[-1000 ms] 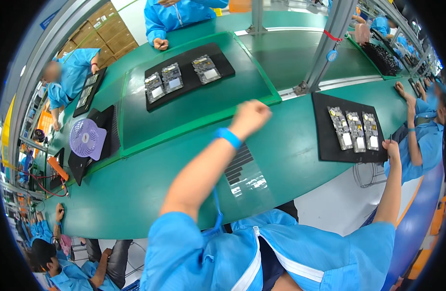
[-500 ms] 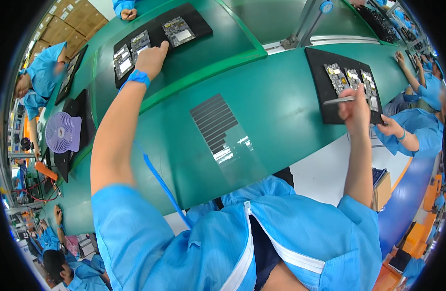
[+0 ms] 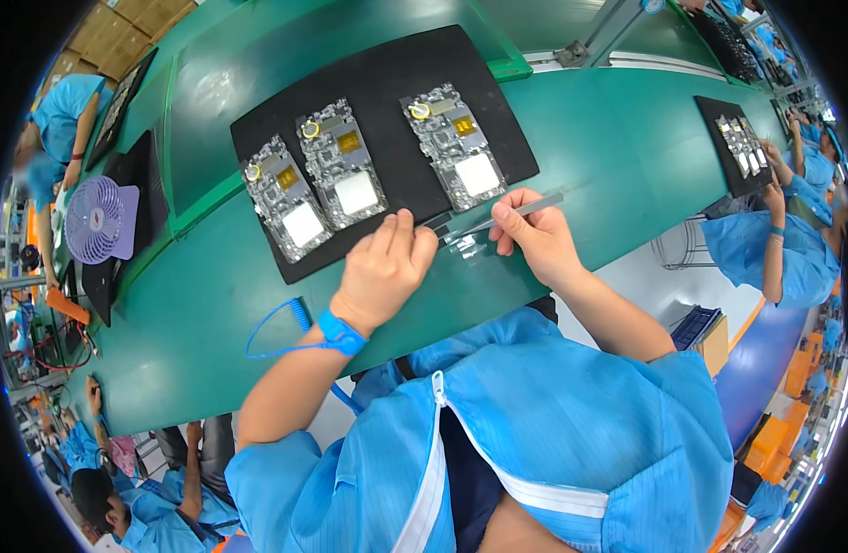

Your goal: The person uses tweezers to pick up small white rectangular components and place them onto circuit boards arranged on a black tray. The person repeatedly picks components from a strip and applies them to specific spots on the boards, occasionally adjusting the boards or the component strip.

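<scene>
In front of me lies a black foam mat carrying three circuit boards. The left board and the middle board sit close together, and the right board lies apart. My right hand pinches metal tweezers, their tips pointing left past the mat's near edge. Closed fingers of my left hand meet beside those tips; what they hold, if anything, is hidden. Between the hands shows a clear plastic sheet with dark strips, mostly covered by the mat and left hand.
The green bench extends around the mat. At the right, a co-worker has hands at another black mat with boards. A purple fan stands at the left. A blue coiled cord runs near my left wristband.
The left mat with its boards has come toward me, over the strip sheet. My right hand with the tweezers has moved left from the other mat, which now lies farther right by the co-worker.
</scene>
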### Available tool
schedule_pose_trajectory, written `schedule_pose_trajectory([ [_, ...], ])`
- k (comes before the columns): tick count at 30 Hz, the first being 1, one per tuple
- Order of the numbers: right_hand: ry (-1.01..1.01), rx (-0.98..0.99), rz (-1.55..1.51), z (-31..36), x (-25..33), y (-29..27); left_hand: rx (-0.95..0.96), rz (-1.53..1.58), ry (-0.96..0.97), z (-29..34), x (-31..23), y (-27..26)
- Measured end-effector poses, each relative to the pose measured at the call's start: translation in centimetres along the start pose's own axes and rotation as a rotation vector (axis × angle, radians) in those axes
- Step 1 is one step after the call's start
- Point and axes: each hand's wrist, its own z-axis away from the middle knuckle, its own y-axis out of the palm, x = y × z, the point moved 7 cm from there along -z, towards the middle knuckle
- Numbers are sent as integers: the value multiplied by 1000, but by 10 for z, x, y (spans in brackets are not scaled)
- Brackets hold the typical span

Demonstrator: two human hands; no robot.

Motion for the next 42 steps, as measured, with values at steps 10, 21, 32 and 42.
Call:
schedule_pose_trajectory([
  [10,51,-35,159,-2,-1,16,180,455,-135,22,-23,-3],
  [21,100,-2,159,-6,-1,15,226,465,-127,23,-21,1],
  [32,40,20,153,-5,-1,18,233,457,-122,22,-20,0],
  [42,33,15,155,-6,0,20,240,446,-122,21,-22,1],
])
